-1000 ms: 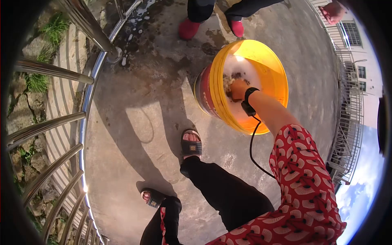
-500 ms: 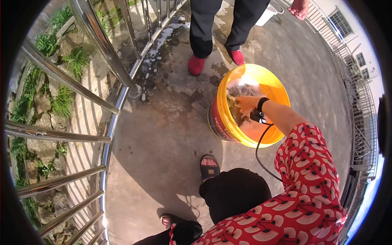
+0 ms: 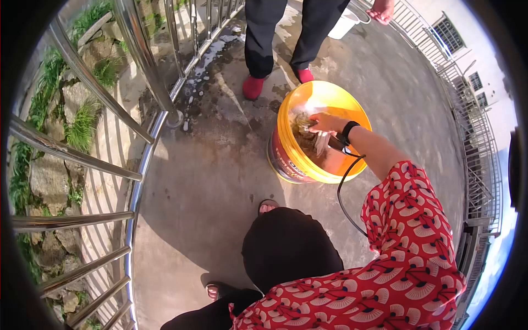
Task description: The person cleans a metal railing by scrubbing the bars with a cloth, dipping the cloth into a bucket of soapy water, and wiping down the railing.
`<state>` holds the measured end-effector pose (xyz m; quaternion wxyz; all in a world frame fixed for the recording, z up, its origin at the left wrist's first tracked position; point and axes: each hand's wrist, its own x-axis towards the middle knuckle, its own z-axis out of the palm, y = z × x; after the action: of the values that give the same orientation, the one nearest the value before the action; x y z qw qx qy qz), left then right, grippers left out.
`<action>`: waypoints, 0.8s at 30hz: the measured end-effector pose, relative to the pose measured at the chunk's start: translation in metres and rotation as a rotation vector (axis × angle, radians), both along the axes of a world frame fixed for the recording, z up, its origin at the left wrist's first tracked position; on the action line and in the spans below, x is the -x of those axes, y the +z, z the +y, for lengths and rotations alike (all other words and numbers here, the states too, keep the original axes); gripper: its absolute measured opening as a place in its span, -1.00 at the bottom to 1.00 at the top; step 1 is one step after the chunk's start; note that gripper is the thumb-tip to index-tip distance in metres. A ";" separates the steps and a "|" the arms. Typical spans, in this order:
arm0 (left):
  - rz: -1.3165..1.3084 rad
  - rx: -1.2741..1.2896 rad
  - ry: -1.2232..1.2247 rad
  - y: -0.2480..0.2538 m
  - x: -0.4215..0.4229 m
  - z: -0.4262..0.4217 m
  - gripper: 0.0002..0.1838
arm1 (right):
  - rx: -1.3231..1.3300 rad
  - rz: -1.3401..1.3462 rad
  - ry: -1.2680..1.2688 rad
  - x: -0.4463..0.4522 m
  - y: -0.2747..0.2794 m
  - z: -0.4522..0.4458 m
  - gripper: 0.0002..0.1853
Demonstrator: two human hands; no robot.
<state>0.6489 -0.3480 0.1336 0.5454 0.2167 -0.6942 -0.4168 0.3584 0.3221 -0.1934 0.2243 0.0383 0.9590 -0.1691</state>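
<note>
My right hand [image 3: 325, 122] is inside a large yellow bucket [image 3: 360, 107], its fingers closed on a wet, greyish-brown bundle that looks like cloth [image 3: 303, 131]. A pale fold of it hangs below my fingers. The lower part of the bundle rests in the bucket, and its full shape is hidden. Around my right wrist is a black band [image 3: 350, 128], with a black cable [image 3: 342, 201] running from there toward my body. The bucket leans slightly toward me and carries a red and dark label. My left hand is out of view.
Beyond the bucket stands another person in black trousers [image 3: 261, 38] and red shoes [image 3: 253, 87], one hand [image 3: 381, 10] hanging at the right. Behind them is a white bucket [image 3: 343, 25]. A metal railing [image 3: 132, 203] runs along the left. The concrete floor [image 3: 220, 121] has wet patches and foam.
My right hand has risen a little inside the bucket, lifting part of the wet cloth into sight. The whole view has shifted, so the bucket appears further left.
</note>
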 end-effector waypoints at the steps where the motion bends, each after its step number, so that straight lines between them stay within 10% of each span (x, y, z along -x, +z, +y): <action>1: -0.008 0.002 0.001 0.001 0.001 0.000 -0.80 | 0.191 -0.031 0.015 0.006 -0.015 0.007 -0.46; 3: -0.010 -0.086 0.039 0.004 0.001 0.000 -0.84 | 0.389 -0.046 0.046 0.017 -0.020 0.005 -0.37; 8: 0.020 -0.092 -0.020 -0.003 0.000 -0.010 -0.86 | -0.068 -0.417 -0.013 -0.025 0.013 -0.061 0.22; 12: 0.051 -0.100 -0.010 -0.004 0.005 -0.003 -0.86 | 0.038 -0.394 -0.102 0.012 -0.066 -0.049 -0.09; 14: 0.064 -0.107 -0.011 -0.004 0.010 0.005 -0.86 | -0.158 -0.416 0.401 0.041 -0.096 -0.036 -0.46; 17: 0.041 -0.101 0.055 0.000 0.012 0.003 -0.85 | 0.133 -0.319 0.526 0.075 -0.177 0.012 -0.66; 21: -0.009 -0.094 0.005 0.002 -0.003 -0.027 -0.84 | -0.294 0.070 1.298 0.050 -0.202 -0.016 -0.73; 22: 0.011 -0.104 0.003 0.001 -0.001 -0.024 -0.83 | 0.434 0.112 0.696 0.030 -0.198 -0.032 -0.73; 24: 0.017 -0.097 -0.002 0.001 0.002 -0.022 -0.83 | 0.130 0.067 0.693 0.016 -0.139 -0.036 -0.69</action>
<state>0.6472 -0.3695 0.1347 0.5397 0.2388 -0.6687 -0.4522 0.3426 0.2866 -0.3323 0.2388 -0.3094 0.9091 -0.1445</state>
